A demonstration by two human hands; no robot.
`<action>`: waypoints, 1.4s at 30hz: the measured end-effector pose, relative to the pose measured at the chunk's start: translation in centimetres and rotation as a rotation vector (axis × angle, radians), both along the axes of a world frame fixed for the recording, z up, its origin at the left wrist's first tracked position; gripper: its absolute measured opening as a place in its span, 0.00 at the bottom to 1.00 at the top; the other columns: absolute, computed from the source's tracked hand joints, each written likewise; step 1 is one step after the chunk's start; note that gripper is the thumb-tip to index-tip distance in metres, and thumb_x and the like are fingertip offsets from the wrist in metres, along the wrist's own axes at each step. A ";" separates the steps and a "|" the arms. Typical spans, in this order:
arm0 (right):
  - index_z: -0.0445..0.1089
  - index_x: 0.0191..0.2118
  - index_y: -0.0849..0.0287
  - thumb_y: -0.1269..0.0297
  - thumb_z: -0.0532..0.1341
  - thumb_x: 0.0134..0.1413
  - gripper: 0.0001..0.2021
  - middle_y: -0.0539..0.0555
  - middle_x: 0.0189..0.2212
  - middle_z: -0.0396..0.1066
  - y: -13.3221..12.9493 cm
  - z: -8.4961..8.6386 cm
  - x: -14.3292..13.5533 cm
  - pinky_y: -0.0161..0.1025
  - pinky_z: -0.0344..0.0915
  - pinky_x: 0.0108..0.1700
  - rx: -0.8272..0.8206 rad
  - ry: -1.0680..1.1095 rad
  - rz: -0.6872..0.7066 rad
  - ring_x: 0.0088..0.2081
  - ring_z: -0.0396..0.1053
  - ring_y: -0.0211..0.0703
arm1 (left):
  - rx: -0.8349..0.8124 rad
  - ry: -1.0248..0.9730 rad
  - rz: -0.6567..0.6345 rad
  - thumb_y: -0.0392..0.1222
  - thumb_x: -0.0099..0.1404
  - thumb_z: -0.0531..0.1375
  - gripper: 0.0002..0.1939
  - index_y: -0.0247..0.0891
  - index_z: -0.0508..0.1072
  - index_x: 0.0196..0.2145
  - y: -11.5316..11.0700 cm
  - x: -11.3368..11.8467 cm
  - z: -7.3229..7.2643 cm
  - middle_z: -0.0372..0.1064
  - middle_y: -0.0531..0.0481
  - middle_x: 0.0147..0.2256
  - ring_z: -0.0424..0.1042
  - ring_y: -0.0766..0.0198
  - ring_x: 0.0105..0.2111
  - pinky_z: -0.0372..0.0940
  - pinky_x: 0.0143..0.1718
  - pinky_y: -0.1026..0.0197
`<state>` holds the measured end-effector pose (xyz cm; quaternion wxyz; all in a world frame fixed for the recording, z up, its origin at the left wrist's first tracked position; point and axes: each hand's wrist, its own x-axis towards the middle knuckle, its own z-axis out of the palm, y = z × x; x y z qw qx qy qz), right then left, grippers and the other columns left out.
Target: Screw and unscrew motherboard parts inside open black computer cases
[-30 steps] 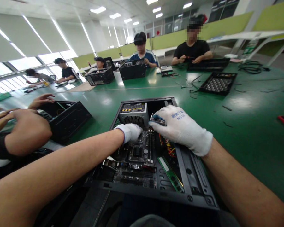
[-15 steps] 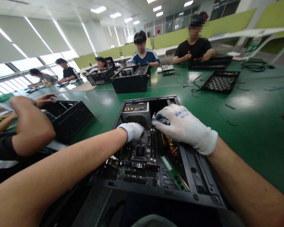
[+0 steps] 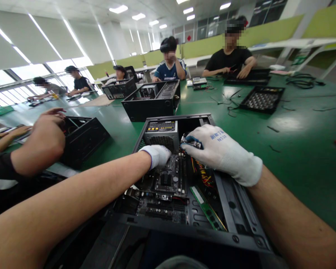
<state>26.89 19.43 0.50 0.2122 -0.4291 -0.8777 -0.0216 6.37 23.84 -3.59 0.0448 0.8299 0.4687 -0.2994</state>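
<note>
Pinching metallic part (image 3: 195, 143) in right hand (image 3: 222, 151); motherboard (image 3: 170, 186) beneath left hand (image 3: 158, 155), grip cannot be told; hands apart.

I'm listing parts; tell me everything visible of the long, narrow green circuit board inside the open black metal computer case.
The green circuit board carries a white label at its far end and dark chips nearer the viewer; its right edge looks gold-coloured. It lies diagonally inside the open black case, right of the dark motherboard, with its near end by the near rim. Neither the white-gloved left hand nor the right hand touches it.
</note>
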 end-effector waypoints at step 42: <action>0.75 0.41 0.59 0.48 0.57 0.67 0.18 0.59 0.41 0.76 0.1 -0.1 0.2 0.47 0.61 0.49 -0.039 0.041 0.056 0.45 0.70 0.53 | 0.010 -0.042 0.078 0.40 0.61 0.66 0.21 0.35 0.77 0.52 -0.1 -0.1 -0.6 0.76 0.35 0.51 0.77 0.48 0.51 0.71 0.53 0.54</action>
